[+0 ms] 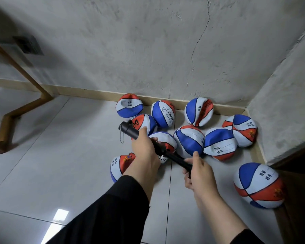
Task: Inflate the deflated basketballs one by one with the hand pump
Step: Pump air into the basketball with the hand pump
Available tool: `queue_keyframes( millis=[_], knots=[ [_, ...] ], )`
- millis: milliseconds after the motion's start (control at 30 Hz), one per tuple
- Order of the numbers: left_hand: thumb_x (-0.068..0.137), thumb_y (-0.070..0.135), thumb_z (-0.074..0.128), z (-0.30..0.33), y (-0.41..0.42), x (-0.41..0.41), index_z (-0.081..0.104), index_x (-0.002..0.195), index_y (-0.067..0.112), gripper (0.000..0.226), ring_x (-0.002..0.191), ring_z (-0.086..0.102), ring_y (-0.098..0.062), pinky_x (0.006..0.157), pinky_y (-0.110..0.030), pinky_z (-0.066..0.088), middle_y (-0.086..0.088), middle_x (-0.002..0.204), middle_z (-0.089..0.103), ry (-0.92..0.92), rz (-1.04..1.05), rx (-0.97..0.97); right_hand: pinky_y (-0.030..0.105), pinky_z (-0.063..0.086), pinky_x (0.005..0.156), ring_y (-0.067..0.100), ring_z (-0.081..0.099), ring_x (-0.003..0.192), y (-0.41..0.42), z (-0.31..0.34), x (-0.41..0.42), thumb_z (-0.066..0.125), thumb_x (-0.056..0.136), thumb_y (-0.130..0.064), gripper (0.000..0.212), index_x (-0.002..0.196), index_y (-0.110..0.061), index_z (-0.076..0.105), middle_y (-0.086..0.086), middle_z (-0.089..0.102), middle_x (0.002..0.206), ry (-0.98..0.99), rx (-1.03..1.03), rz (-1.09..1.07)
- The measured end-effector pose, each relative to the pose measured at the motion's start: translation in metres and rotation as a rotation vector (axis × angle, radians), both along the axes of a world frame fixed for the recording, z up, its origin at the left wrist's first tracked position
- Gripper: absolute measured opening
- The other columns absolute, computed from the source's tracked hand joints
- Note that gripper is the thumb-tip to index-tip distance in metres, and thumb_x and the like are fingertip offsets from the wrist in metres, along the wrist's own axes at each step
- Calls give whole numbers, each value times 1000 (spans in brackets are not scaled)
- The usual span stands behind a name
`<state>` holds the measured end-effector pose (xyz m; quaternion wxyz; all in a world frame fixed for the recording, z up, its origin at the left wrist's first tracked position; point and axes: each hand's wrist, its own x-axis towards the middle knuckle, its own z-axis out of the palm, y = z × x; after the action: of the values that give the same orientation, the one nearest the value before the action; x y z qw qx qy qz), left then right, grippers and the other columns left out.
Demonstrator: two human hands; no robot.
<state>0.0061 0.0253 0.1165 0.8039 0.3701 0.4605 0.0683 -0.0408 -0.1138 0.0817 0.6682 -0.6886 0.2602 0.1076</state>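
Note:
I hold a black hand pump (pixel 130 130) in the air above the floor. My left hand (pixel 144 148) grips its thick barrel, whose nozzle end points up and left. My right hand (pixel 199 171) grips the handle end at the lower right. Several red, white and blue basketballs lie below in the corner, most of them dented and slack, such as one (pixel 218 143) right of the pump and one (pixel 121 164) partly hidden under my left wrist. A rounder ball (pixel 258 184) lies apart at the right.
Grey plaster walls (pixel 148 50) meet in a corner at the right, with a beige skirting board (pixel 88 93) along the floor. A wooden frame (pixel 12 117) stands at the left. Pale floor tiles (pixel 60 155) spread to the left and front.

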Motion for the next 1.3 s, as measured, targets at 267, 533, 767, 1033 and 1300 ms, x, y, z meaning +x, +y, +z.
queue_keyframes(
  millis=[267,533,767,1033,1300],
  knots=[
    [97,25,56,-12,-30,-8,52,86,16,15,63,43,-19,60,-30,39,-3,71,44,53,2,160,34,41,51,21,48,41,17,-15,11,32,104,-60,68,83,-6,69,9,63,57,3,-96,71],
    [94,23,58,-19,-42,-10,61,103,16,11,68,58,-25,69,-40,56,-7,74,58,37,-23,120,42,55,61,30,66,63,22,-15,13,32,101,-64,64,80,-16,68,9,73,72,-30,-185,131],
    [96,29,58,-22,7,5,56,101,11,19,49,52,-20,51,-28,45,-4,57,57,18,69,77,25,31,41,19,39,33,-14,-25,6,33,108,-49,63,87,2,62,7,55,48,39,-159,-3],
    [92,34,55,-21,-24,-6,57,90,10,24,51,51,-22,53,-29,45,-11,69,55,16,33,70,28,39,53,24,48,53,1,-12,9,33,100,-60,64,82,-5,61,8,57,62,-59,-176,108],
    [86,29,55,-12,-47,-17,56,78,7,24,52,54,-27,63,-38,50,-13,59,57,-39,-57,39,37,45,63,26,53,60,9,-10,12,26,82,-74,74,91,-11,64,14,62,72,-68,-207,148]
  ],
)
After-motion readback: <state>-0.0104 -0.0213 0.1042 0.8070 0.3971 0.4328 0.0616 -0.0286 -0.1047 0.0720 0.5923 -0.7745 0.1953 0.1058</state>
